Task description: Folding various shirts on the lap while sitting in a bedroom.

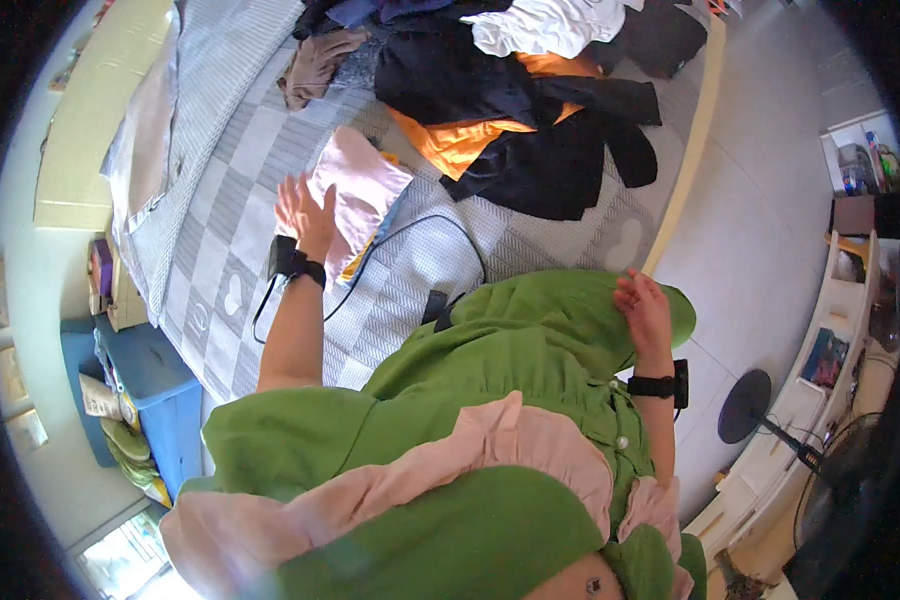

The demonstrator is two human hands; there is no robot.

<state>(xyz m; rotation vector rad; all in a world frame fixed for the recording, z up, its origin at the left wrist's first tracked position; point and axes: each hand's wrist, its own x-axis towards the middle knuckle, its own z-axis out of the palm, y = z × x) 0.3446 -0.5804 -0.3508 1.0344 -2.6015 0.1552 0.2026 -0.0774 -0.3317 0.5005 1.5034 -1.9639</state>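
My left hand [305, 216] lies spread at the left edge of a pink cloth [364, 176], with nothing gripped. This cloth is flat and roughly folded, and blue and yellow layers show along its right side. My right hand [645, 309] is beside my knee in green clothing [570, 307], its fingers loosely bent and apart, with no object seen in it. Beyond the pink cloth lies a heap of garments: a black garment [450, 75], an orange garment [450, 146] partly under it, and a white garment [547, 26] on top.
A patterned grey bedspread [217, 225] covers the bed. A black cable [420, 219] curves from my left wrist across it. Blue storage bin [150, 375] stands at the left. On the right are a floor fan [746, 405] and a white shelf unit [795, 405].
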